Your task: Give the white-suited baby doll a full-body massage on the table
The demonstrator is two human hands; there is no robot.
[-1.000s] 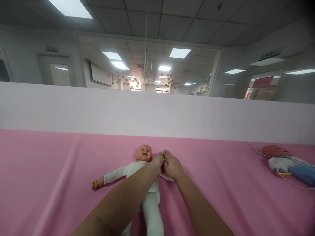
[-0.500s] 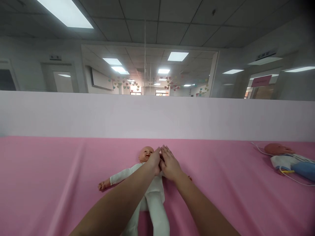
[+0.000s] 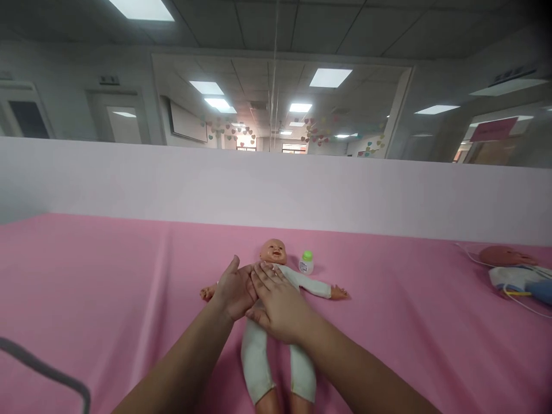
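Note:
A baby doll [image 3: 257, 362] in white clothes lies on its back, head away from me, arms spread to both sides. Above its chest, my left hand [image 3: 236, 292] is turned palm up with the fingers stretched out. My right hand [image 3: 280, 305] lies flat, palm down, its fingertips across the fingers of the left. Both hands hold nothing that I can see, and they cover most of the doll's trunk. Beside the doll's head, on the right, stands a small clear bottle [image 3: 306, 264] with a green cap.
A pink sheet [image 3: 388, 333] covers the table. At the far right lies a second doll [image 3: 509, 256] with blue and white cloth and thin white tubes. A low white wall [image 3: 276, 184] with glass above runs along the back. A grey cable [image 3: 47, 371] crosses the lower left.
My hands have parted from their pressed-together pose and moved left and nearer to me; the left palm now faces up under the right fingers. The bottle has come into sight. The view has shifted.

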